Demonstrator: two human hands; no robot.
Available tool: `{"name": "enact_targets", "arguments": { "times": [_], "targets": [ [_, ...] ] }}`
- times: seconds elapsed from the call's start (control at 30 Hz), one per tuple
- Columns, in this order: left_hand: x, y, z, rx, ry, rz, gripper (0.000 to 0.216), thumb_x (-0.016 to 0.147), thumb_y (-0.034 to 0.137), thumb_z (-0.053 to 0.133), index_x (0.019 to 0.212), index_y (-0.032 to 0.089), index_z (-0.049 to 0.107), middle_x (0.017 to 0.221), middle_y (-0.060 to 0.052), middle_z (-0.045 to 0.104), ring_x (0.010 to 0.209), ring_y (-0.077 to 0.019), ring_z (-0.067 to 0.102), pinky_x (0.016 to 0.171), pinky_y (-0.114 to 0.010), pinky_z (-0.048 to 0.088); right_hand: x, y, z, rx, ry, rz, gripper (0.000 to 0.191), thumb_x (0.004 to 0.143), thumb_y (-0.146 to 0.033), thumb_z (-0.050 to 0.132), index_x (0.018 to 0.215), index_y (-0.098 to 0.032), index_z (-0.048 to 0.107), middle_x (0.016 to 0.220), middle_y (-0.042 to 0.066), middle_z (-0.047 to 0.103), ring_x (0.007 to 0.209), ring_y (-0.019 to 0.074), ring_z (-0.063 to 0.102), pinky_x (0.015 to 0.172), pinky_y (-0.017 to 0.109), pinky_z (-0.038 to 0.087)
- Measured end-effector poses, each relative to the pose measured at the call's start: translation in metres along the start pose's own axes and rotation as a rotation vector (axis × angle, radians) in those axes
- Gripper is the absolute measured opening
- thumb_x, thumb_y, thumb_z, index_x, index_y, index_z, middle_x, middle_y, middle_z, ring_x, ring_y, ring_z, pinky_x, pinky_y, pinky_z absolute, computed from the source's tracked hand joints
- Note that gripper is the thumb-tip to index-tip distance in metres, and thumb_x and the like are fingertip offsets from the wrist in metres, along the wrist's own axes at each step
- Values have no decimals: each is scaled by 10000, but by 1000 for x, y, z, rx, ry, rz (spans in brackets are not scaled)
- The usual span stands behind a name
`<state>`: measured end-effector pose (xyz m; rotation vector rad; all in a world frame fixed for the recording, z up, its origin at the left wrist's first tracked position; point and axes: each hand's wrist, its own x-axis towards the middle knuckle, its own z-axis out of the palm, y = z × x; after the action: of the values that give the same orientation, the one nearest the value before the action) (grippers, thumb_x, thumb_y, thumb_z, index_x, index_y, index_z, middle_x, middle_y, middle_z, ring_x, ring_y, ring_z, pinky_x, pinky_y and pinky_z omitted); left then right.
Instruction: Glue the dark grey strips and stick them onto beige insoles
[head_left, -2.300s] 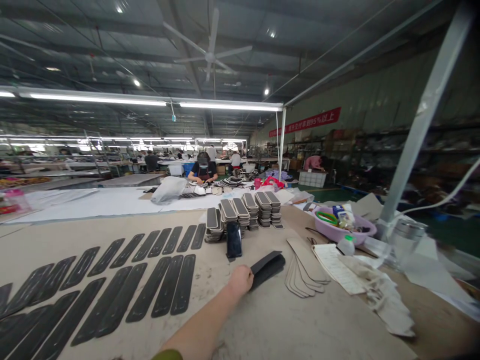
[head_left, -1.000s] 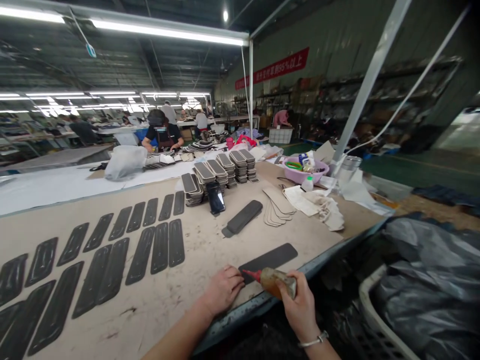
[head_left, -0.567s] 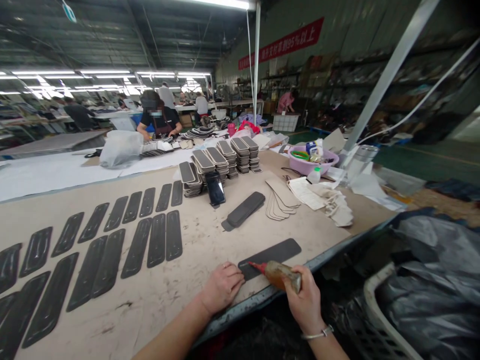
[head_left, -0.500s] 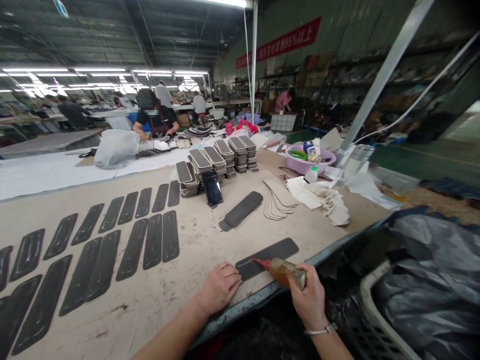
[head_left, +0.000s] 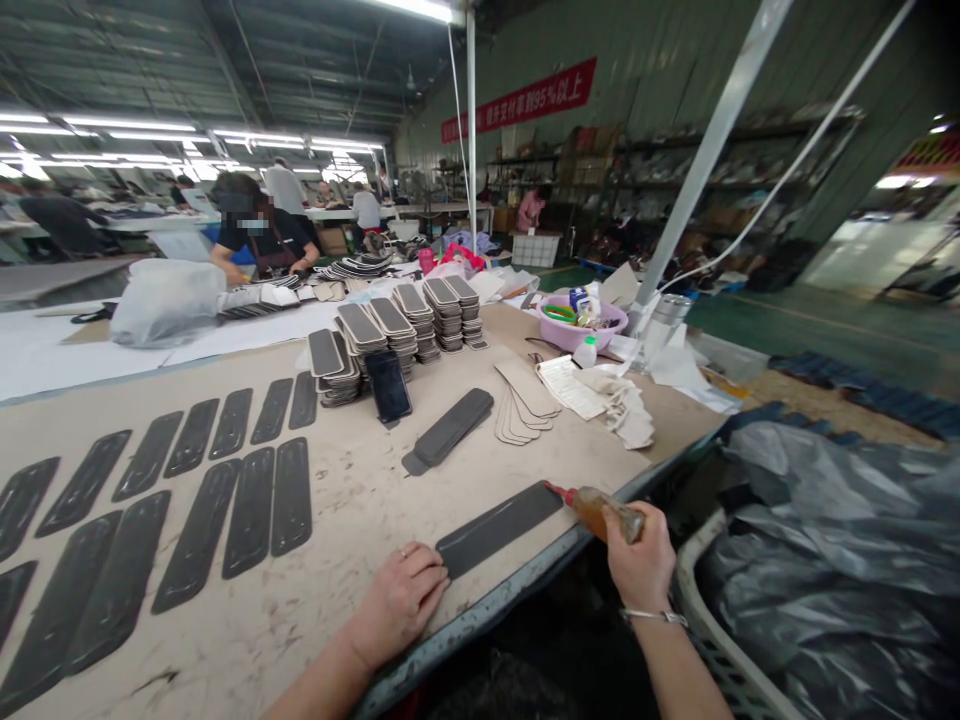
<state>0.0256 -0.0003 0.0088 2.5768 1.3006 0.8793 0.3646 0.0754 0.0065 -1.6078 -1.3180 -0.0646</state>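
My left hand [head_left: 403,600] rests on the table at the near left end of a dark grey strip [head_left: 499,525], its bent fingers pinning that end. My right hand [head_left: 641,555] is wrapped round a glue bottle [head_left: 598,513] holding amber liquid. Its red nozzle points left and meets the strip's far right end. Shiny wet-looking lines mark many other dark strips [head_left: 251,510], laid out in rows on the left. Beyond the strip in hand lies a small pile of dark strips [head_left: 452,425].
Stacks of pale-edged pieces [head_left: 390,325] stand farther back, a phone [head_left: 388,385] leaning on them. Fanned pieces [head_left: 521,410], a cloth [head_left: 615,395] and a purple basin [head_left: 581,318] lie right. A crate [head_left: 724,620] with grey plastic stands beside the table edge. A co-worker [head_left: 262,230] works opposite.
The bottle's nozzle has moved along the strip from near its left part to its right end. My left hand stays at the near end. The whole view has shifted to the right.
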Motion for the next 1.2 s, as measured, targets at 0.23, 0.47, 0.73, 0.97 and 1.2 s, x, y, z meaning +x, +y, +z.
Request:
{"name": "enact_targets", "arguments": {
  "times": [0.23, 0.47, 0.73, 0.97, 1.2],
  "targets": [
    [-2, -1, 3, 33, 7, 18, 177, 886, 147, 494, 936, 167, 663, 838, -68, 646, 823, -172, 584, 777, -352, 515, -32, -44, -10, 187, -111, 26, 312, 797, -468, 622, 923, -202, 520, 782, 9, 551, 642, 156, 532, 594, 265, 432],
    [2, 3, -1, 43, 17, 34, 162, 879, 135, 502, 904, 167, 658, 809, -49, 665, 782, -154, 582, 756, -331, 507, -69, -83, 6, 386, -367, -114, 197, 842, -364, 599, 923, -211, 507, 790, 5, 551, 683, 149, 551, 629, 260, 466],
    [3, 5, -1, 31, -13, 4, 192, 892, 145, 466, 883, 154, 658, 783, -65, 639, 752, -165, 571, 736, -352, 495, -82, -80, -4, 369, -419, -140, 165, 845, -333, 589, 925, -213, 509, 805, 7, 559, 703, 154, 558, 637, 267, 474],
    [0, 2, 1, 26, -30, -2, 172, 885, 140, 489, 927, 158, 655, 812, -61, 646, 776, -161, 574, 759, -348, 497, -74, -67, -21, 283, -381, -141, 183, 842, -367, 589, 913, -218, 511, 784, 4, 560, 664, 154, 551, 604, 267, 461],
    [0, 1, 1, 9, -14, 3, 159, 874, 133, 516, 948, 159, 653, 860, -63, 645, 818, -168, 569, 773, -346, 497, -37, -25, -27, 87, -184, -69, 275, 819, -458, 595, 903, -203, 533, 790, 20, 564, 678, 171, 542, 646, 296, 446]
  ]
}}
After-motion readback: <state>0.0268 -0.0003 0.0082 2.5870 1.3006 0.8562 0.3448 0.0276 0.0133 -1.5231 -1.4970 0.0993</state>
